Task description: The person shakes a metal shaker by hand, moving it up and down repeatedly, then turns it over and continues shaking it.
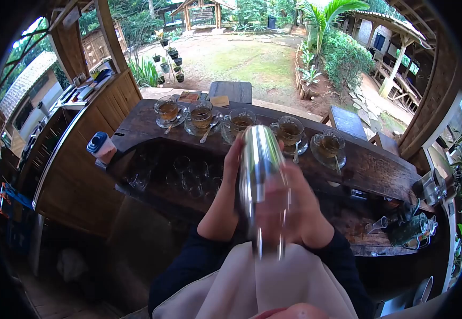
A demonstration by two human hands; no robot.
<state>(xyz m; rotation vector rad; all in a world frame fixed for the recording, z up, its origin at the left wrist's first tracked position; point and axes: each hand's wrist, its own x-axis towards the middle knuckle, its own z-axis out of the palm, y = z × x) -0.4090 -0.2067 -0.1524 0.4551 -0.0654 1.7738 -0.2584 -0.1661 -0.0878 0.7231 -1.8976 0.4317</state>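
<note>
In front of my chest a shiny metal cocktail shaker (258,159) stands tilted, blurred by motion. My left hand (232,166) is closed around its left side, with most of the fingers hidden behind the metal. Round the right side and lower part wraps my right hand (298,198), smeared where it crosses the shaker. Just beyond the shaker, glass cups of amber drink line the dark wooden counter (369,166); a middle cup (241,121) is partly covered by it. To the left sits another glass cup (201,115) on a saucer with a spoon (206,136).
Empty glasses (191,175) stand on a shelf under the counter. At the left end is a lidded jar (101,146). Glass jugs (419,228) and a small glass (377,225) occupy the lower right surface. A wooden side counter (90,133) borders the left.
</note>
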